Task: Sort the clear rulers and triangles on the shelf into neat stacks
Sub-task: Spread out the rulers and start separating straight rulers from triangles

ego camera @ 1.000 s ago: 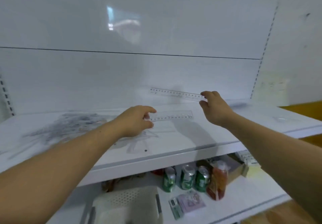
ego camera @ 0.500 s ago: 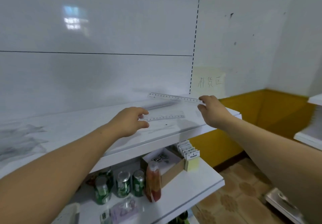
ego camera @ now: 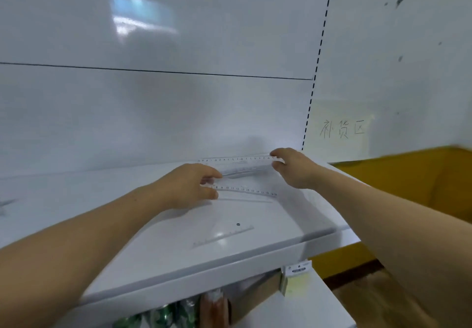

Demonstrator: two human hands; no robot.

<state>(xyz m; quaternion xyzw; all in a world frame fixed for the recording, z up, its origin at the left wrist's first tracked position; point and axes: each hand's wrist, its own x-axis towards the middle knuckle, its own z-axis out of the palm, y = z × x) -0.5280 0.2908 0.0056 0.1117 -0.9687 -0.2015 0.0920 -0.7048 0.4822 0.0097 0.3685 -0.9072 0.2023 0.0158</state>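
On the white shelf my left hand pinches the left end of a clear ruler that runs to the right, low over the shelf. My right hand pinches the right end of a second clear ruler, held just above the shelf near the back wall. A clear triangle with a small dark dot lies flat near the shelf's front edge, apart from both hands.
The shelf ends at the right near a dashed upright strip. A paper note hangs on the wall beyond. On the lower shelf stand green cans, a bottle, a cardboard box and yellow note pads.
The view has swung right along the shelf; the grey pile at the left has left the frame. Both hands keep their rulers and have come lower, closer to the shelf.
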